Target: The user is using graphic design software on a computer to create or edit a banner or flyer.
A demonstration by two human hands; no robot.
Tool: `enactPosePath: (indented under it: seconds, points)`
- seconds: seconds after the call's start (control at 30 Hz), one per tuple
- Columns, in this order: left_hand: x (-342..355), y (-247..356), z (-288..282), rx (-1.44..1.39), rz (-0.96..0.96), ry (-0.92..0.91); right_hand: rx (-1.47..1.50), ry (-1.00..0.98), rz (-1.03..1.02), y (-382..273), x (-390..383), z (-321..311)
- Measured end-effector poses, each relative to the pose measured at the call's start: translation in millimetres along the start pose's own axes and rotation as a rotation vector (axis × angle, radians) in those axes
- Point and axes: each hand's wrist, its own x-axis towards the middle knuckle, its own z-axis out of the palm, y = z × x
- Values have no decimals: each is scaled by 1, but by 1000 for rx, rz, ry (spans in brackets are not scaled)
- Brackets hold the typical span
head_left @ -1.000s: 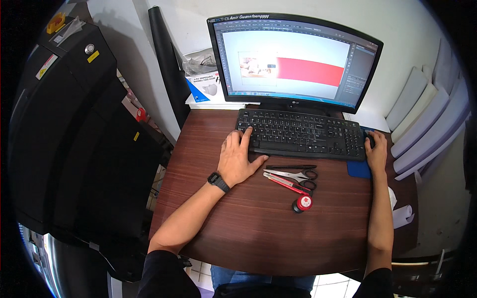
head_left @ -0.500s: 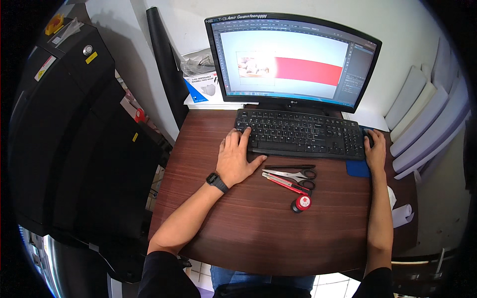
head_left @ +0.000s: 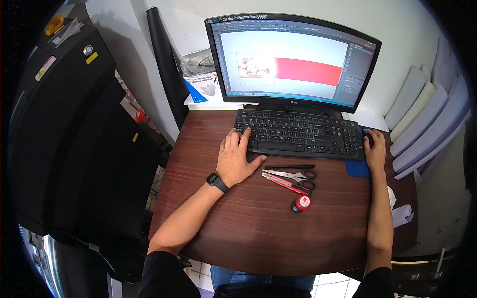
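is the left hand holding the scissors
No, the left hand lies spread with fingertips at the keyboard's left end, while the scissors lie apart from it on the desk.

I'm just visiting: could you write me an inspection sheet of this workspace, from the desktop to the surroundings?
Surface: dark brown desk, wood-grained.
Things in use: black keyboard; mouse, mostly hidden; lit monitor showing a red band.
Clutter: thin black stick, scissors, red cutter and red-topped round thing, grouped in front of the keyboard.
Hands: left hand touching the keyboard's left end; right hand on the mouse.
Cables: nothing seen on the desk.
Surroundings: black machine at left, pale paper rolls at right, box by the monitor's left edge.
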Motion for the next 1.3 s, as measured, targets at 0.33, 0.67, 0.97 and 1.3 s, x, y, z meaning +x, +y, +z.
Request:
enactPosePath:
  seconds: [0.33, 0.67, 0.97, 1.3]
  points:
    - [0, -2, 1, 23, 10, 16, -2, -14, 29, -5, 0, -1]
    - [0, -1, 1, 12, 13, 13, -8, -5, 31, -5, 0, -2]
    - [0, 0, 0, 24, 24, 27, -3, 1, -3, -2, 0, 0]
    - [1, 0, -2, 4, -10, -26, -11, -21, 19, 2, 1, 1]
